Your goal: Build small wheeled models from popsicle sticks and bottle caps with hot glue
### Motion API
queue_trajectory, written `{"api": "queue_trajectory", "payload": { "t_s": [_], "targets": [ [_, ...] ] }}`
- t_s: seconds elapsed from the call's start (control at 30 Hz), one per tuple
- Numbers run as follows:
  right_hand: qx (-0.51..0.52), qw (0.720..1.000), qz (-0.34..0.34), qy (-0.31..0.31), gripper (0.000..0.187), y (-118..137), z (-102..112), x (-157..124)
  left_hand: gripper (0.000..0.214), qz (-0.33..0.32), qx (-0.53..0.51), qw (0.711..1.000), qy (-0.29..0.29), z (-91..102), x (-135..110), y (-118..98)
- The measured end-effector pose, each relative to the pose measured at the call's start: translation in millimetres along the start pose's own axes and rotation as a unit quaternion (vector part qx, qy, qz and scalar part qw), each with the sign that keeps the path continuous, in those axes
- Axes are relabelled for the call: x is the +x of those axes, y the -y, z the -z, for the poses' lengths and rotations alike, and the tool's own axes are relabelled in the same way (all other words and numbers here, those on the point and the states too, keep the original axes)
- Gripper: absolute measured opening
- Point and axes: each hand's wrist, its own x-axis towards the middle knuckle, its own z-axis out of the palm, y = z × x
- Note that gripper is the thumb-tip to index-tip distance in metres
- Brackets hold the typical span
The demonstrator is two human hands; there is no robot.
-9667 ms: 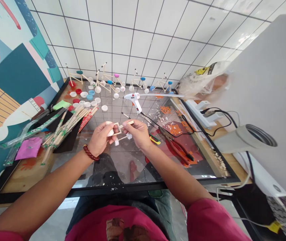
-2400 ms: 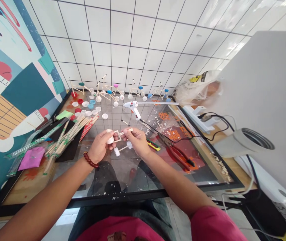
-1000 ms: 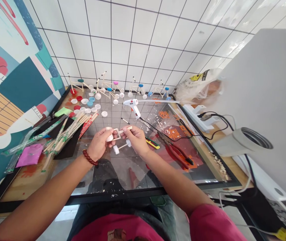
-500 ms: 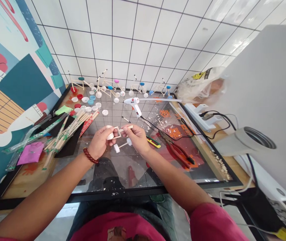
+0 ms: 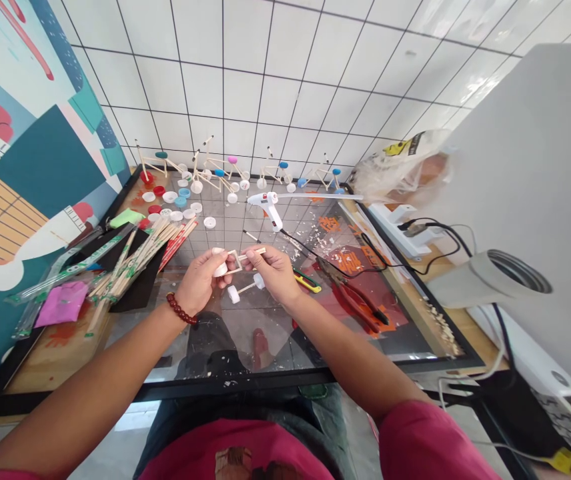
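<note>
Gripping white bottle cap (image 5: 220, 269) beside stick frame (image 5: 238, 263) with left fingers (image 5: 212, 264); pinching wooden stick (image 5: 261, 251) with right fingers (image 5: 261, 264). Noted cap-ended stick (image 5: 247, 287) nearer on desk (image 5: 270, 317), glue gun (image 5: 269, 211) farther.

Along the far edge of the clear glass tabletop (image 5: 285, 357) stands a row of pale wooden-stick models (image 5: 219, 173), the white plastic glue gun (image 5: 269, 209) just before them. I see a pale wooden-stick bundle (image 5: 133, 259) toward the left edge, red-handled metal pliers (image 5: 364, 300) toward the right and, raised between, a squarish pale-wood frame (image 5: 238, 262).
</note>
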Motion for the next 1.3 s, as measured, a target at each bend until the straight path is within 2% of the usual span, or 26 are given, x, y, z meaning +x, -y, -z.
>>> {"api": "queue_trajectory", "payload": {
  "t_s": [0.53, 1.1, 1.3],
  "targets": [
    [0.015, 1.000, -0.016, -0.003, 0.028, -3.1, -0.9, -0.6, 0.023, 0.000, -0.002, 1.000, 0.009, 4.2, 0.9, 3.8],
    [0.020, 0.999, -0.033, -0.007, 0.039, 4.6, 2.2, -1.4, 0.025, 0.008, -0.004, 1.000, 0.005, 0.7, -0.6, -1.2],
    [0.052, 0.998, -0.023, -0.007, 0.031, 0.6, 3.2, 0.0, 0.025, 0.012, -0.005, 1.000, 0.001, -0.6, -1.0, -2.8]
  ]
}}
